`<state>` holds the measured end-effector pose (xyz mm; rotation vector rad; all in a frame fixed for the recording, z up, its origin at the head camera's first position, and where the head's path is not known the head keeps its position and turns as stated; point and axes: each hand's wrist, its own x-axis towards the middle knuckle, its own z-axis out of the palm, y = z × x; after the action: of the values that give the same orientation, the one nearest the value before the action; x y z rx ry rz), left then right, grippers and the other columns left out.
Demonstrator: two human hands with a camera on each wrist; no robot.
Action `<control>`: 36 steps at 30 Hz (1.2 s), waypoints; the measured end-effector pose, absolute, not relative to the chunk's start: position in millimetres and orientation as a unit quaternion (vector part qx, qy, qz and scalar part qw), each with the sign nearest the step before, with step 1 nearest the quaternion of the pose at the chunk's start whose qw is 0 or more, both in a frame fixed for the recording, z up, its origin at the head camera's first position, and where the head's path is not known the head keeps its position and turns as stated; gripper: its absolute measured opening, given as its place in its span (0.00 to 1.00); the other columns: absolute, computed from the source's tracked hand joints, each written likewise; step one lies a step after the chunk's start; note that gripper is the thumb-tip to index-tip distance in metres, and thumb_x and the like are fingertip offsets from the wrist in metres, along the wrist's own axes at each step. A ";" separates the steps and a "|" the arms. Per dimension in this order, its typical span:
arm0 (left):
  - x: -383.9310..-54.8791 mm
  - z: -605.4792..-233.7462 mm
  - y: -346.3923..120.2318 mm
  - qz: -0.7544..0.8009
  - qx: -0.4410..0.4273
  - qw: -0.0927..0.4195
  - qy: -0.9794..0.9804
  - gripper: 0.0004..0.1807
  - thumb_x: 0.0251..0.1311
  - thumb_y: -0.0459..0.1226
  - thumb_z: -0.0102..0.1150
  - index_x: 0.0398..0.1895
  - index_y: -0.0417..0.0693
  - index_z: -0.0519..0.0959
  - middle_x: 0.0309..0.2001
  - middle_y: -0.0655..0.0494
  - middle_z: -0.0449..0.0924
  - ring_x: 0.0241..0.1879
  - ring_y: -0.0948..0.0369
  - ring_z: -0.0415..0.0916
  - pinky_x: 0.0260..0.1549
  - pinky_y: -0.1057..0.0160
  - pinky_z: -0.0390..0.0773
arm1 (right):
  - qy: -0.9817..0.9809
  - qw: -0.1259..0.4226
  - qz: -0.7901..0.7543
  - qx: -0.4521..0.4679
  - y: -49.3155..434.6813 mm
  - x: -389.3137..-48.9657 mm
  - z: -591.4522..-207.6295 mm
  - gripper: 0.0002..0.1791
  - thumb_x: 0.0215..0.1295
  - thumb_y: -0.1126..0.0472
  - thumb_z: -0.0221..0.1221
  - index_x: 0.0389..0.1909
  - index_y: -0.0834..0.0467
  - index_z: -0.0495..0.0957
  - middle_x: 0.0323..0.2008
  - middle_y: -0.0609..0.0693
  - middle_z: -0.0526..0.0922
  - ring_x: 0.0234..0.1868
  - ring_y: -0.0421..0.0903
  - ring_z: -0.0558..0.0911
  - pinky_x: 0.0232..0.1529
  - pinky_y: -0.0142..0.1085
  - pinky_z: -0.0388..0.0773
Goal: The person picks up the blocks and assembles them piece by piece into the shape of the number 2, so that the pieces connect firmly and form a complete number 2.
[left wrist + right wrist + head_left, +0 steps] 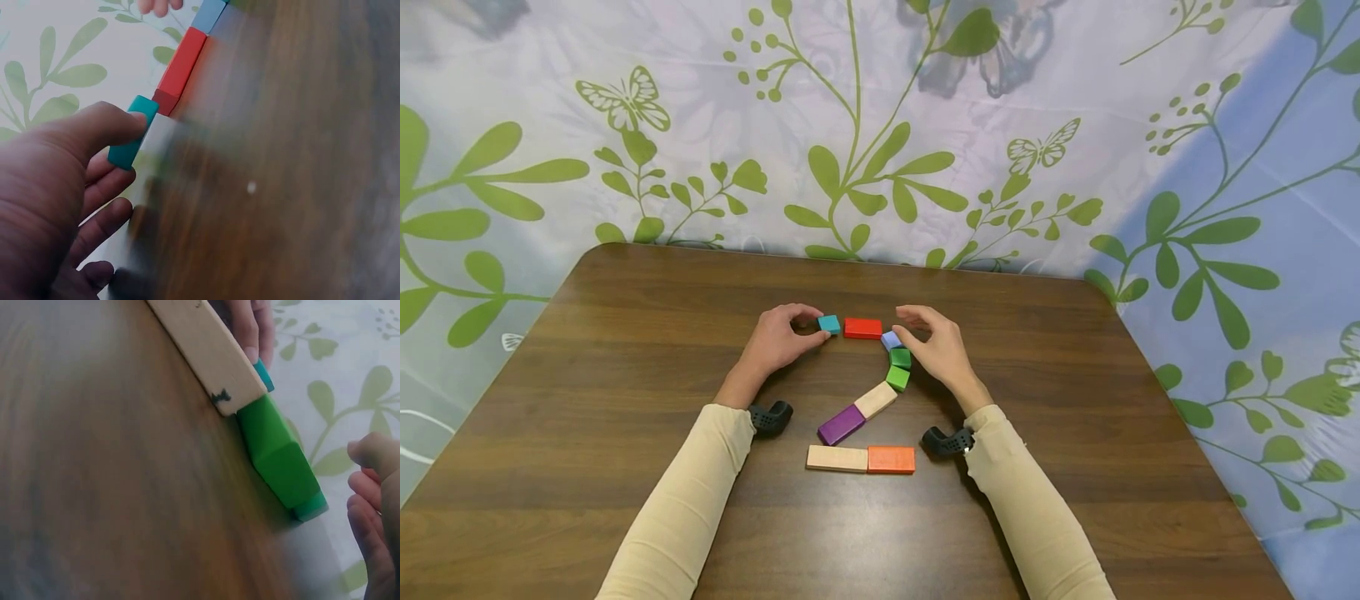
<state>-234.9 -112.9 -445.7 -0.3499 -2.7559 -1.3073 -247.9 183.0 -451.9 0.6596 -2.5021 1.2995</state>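
My left hand [778,337] pinches a small teal block [828,324] between thumb and fingers, just left of a red block [862,328]. In the left wrist view the thumb lies across the teal block [132,134], close to the near end of the red block [181,69]. My right hand [938,346] stands beside a light blue block [891,340], its thumb close to it and its fingers loosely bent. In the right wrist view that hand [378,506] is apart from the green block [275,450] and holds nothing visible.
A dark green block [900,358], a light green block [898,379], a plain wood block [876,402] and a purple block [841,425] curve down from the blue one. Nearer lie another wood block [837,458] and an orange block [891,460], end to end on the brown table [1037,350].
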 end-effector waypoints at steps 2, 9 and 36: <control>-235.3 -446.5 -113.2 -0.422 -0.116 0.037 -0.898 0.19 0.62 0.44 0.72 0.53 0.45 0.86 0.50 0.46 0.86 0.51 0.48 0.78 0.54 0.48 0.76 | -0.857 0.122 0.449 0.222 185.0 -248.7 -454.3 0.20 0.67 0.60 0.69 0.57 0.63 0.82 0.51 0.54 0.87 0.52 0.51 0.86 0.58 0.45 0.81; -236.9 -449.5 -113.3 -0.399 -0.135 0.056 -0.905 0.19 0.61 0.44 0.73 0.53 0.44 0.87 0.50 0.45 0.85 0.48 0.49 0.76 0.52 0.48 0.75 | -0.859 0.111 0.451 0.213 188.0 -249.9 -456.5 0.20 0.69 0.60 0.68 0.58 0.63 0.82 0.52 0.54 0.86 0.53 0.51 0.85 0.59 0.46 0.81; -236.7 -451.1 -110.0 -0.362 -0.139 0.047 -0.920 0.22 0.59 0.45 0.75 0.54 0.45 0.86 0.50 0.46 0.84 0.49 0.48 0.76 0.57 0.42 0.66 | -0.864 0.099 0.449 0.202 188.0 -249.8 -462.6 0.19 0.69 0.60 0.68 0.57 0.61 0.82 0.51 0.54 0.87 0.51 0.51 0.86 0.57 0.46 0.81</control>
<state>-236.7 -110.0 -451.1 -0.4256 -2.8080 -1.1059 -249.8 188.0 -462.6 0.5983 -2.5563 1.3289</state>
